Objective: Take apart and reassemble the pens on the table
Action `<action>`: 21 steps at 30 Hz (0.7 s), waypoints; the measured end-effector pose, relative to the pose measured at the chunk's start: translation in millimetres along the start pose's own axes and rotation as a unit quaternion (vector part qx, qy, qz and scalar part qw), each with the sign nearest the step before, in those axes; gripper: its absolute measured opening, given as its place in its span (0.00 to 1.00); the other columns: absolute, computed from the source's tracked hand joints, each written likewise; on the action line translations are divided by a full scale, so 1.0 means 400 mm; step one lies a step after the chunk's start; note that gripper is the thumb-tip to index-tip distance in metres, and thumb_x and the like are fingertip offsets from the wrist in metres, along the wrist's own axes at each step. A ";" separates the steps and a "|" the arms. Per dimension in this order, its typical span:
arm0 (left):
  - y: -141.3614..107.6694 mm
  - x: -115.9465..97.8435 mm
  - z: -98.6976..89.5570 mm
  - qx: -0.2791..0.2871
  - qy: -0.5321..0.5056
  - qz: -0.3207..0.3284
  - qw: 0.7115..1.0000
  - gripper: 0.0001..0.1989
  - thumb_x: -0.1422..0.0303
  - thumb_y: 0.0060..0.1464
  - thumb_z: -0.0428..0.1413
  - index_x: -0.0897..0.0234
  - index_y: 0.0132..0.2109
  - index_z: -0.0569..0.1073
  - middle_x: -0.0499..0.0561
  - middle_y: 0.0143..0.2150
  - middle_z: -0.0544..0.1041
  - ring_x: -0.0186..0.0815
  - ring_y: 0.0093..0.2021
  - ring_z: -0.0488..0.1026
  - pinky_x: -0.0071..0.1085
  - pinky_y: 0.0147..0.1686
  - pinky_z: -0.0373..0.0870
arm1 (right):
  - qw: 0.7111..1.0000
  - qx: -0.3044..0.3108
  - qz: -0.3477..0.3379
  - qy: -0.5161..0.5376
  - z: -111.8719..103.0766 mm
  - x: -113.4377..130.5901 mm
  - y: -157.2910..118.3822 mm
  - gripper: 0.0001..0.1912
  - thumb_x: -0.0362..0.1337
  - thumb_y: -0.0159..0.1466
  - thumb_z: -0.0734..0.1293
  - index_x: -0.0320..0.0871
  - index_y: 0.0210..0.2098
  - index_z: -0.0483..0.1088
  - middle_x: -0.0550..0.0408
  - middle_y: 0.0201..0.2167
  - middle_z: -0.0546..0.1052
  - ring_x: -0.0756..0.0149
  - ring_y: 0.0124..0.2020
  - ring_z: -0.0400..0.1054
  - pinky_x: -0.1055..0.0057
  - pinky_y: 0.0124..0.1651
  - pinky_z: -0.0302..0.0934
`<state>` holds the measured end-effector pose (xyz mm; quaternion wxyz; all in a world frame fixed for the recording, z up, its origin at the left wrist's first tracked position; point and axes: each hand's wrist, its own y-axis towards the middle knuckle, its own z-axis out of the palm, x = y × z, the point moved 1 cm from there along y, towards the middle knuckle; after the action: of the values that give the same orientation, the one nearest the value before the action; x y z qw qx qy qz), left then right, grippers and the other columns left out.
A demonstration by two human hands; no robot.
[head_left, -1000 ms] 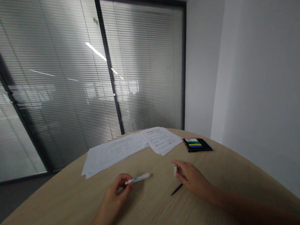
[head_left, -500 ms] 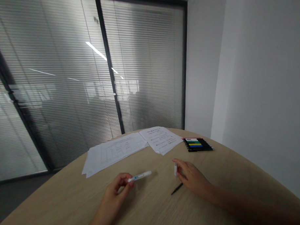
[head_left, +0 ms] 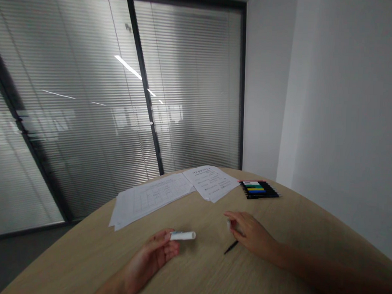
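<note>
Two bare hands were over the wooden surface (head_left: 191, 279), nearer its near edge than its curved far edge. The left hand (head_left: 152, 257) pinched a white tube (head_left: 184, 235) by one end, between the thumb and finger, with its other fingers bent below. The tube was a bit above the surface, left of its middle, and its round free end pointed right. The right hand (head_left: 251, 232) pinched a small white piece (head_left: 228, 224), partly hidden by its fingers. A thin black stick (head_left: 231, 247) lay just beside that hand. Printed papers (head_left: 155, 197) lay along the far left edge, and a row of pens (head_left: 260, 190) lay near the far right edge. The tube looked light, stiff and smooth, so it might roll or slip. A soft pinch around its middle would likely hold it best, and it seemed unlikely to break.
</note>
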<state>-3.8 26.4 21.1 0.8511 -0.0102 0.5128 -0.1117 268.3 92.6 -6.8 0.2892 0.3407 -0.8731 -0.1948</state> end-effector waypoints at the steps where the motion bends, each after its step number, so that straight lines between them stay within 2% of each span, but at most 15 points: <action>1: -0.001 0.000 0.001 0.016 -0.010 -0.008 1.000 0.10 0.73 0.37 0.65 0.67 0.30 0.75 0.48 0.23 0.78 0.29 0.25 0.74 0.25 0.33 0.68 | 1.000 0.002 -0.008 0.000 -0.001 0.001 0.000 0.18 0.30 0.56 0.59 0.45 0.46 0.66 0.52 0.37 0.75 0.63 0.39 0.68 0.65 0.45 0.61; 5: -0.002 0.002 0.004 0.046 -0.025 -0.025 0.998 0.10 0.72 0.36 0.66 0.67 0.30 0.76 0.49 0.24 0.79 0.29 0.25 0.75 0.24 0.32 0.69 | 1.000 0.003 -0.025 -0.002 -0.003 0.005 -0.001 0.17 0.29 0.56 0.59 0.45 0.44 0.67 0.52 0.37 0.75 0.63 0.40 0.67 0.65 0.45 0.60; 9: 0.002 0.004 -0.001 0.036 -0.027 -0.021 0.999 0.10 0.73 0.38 0.66 0.66 0.32 0.75 0.49 0.25 0.79 0.29 0.27 0.75 0.24 0.34 0.69 | 1.000 -0.002 0.011 0.005 -0.002 0.003 -0.004 0.21 0.30 0.56 0.59 0.44 0.49 0.63 0.50 0.39 0.74 0.62 0.40 0.67 0.63 0.46 0.60; 14: 0.000 0.006 0.002 0.032 -0.026 -0.020 0.999 0.11 0.74 0.39 0.65 0.66 0.32 0.73 0.48 0.25 0.78 0.28 0.26 0.75 0.22 0.32 0.68 | 0.997 -0.023 0.068 0.024 -0.003 -0.005 -0.002 0.21 0.31 0.56 0.59 0.44 0.50 0.62 0.50 0.40 0.74 0.62 0.41 0.67 0.62 0.48 0.59; 21: 0.002 0.006 0.001 0.031 -0.023 -0.026 0.999 0.11 0.73 0.37 0.66 0.66 0.31 0.74 0.49 0.24 0.78 0.28 0.26 0.74 0.22 0.32 0.68 | 0.994 0.004 0.093 0.048 0.003 -0.011 0.006 0.24 0.29 0.54 0.61 0.45 0.51 0.62 0.51 0.38 0.74 0.63 0.39 0.68 0.64 0.46 0.60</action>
<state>-2.2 26.4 19.1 0.8595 0.0002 0.4890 -0.1488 269.1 97.7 -8.0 0.3460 0.2677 -0.8872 -0.1467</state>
